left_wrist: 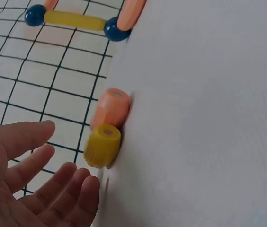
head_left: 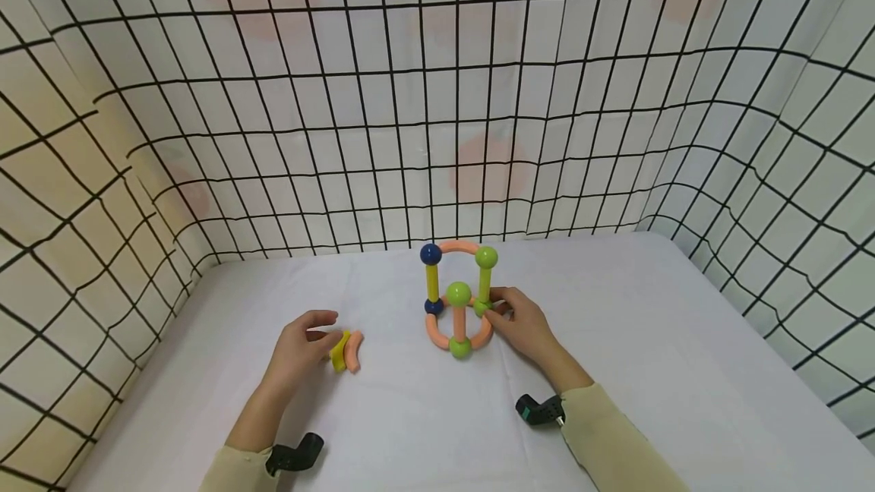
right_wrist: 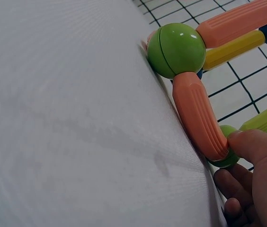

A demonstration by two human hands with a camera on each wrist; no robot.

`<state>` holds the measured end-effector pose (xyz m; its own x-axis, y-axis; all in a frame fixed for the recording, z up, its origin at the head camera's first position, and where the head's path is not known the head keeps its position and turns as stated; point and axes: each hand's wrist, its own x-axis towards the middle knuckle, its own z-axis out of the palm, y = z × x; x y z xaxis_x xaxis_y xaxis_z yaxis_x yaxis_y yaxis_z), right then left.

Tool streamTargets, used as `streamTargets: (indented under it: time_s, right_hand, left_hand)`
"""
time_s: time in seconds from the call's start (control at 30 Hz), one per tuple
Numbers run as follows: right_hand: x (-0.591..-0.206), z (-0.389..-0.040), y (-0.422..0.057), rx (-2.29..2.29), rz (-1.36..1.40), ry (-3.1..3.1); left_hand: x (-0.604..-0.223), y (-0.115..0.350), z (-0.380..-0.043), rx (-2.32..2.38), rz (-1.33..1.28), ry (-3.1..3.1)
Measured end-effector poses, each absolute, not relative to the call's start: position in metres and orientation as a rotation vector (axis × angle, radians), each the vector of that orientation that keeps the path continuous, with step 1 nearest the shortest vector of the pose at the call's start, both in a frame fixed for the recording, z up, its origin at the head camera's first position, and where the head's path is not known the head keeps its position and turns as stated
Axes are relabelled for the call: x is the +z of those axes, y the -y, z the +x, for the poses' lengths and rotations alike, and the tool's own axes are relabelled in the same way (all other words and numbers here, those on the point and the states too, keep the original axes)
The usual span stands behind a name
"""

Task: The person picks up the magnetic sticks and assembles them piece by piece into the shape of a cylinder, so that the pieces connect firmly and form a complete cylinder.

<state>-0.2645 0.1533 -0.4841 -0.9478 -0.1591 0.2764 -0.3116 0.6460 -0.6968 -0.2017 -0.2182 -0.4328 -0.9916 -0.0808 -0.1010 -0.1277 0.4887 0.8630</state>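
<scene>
A magnetic ball-and-rod frame (head_left: 459,321) stands upright on the table, with a curved pink base, upright rods and balls on top. My right hand (head_left: 522,325) pinches the green ball (right_wrist: 225,163) at the frame's lower right corner, where a curved pink rod (right_wrist: 197,116) joins it. To the left lie a yellow curved rod (head_left: 339,351) and a pink curved rod (head_left: 353,351), side by side. Beside them hovers my left hand (head_left: 297,351), fingers loosely bent and holding nothing; in the left wrist view a gap shows between its fingers and the yellow rod (left_wrist: 102,146).
A white cloth covers the table (head_left: 410,431). White walls with a black grid (head_left: 437,97) rise behind it and on both sides. Dark blue balls (head_left: 431,254) and a yellow upright rod (head_left: 432,283) form the frame's left rear corner.
</scene>
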Motion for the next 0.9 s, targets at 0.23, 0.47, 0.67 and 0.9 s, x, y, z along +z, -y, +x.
streamTargets:
  time_s: [0.23,0.47,0.67,0.9]
  right_hand:
    - [-0.484,-0.265,-0.154,1.186,0.377,2.689]
    - [-0.483,-0.264,-0.154,1.199,0.383,2.688]
    - [-0.483,-0.263,-0.154,1.206,0.375,2.692]
    - [-0.482,-0.263,-0.153,1.198,0.375,2.689]
  left_hand:
    - [-0.439,0.220,-0.204,1.470,-0.212,-2.675]
    - [-0.448,0.222,-0.207,1.390,-0.164,-2.732]
    - [-0.451,0.222,-0.208,1.324,-0.166,-2.776]
    - [-0.450,0.221,-0.208,1.267,-0.201,-2.822]
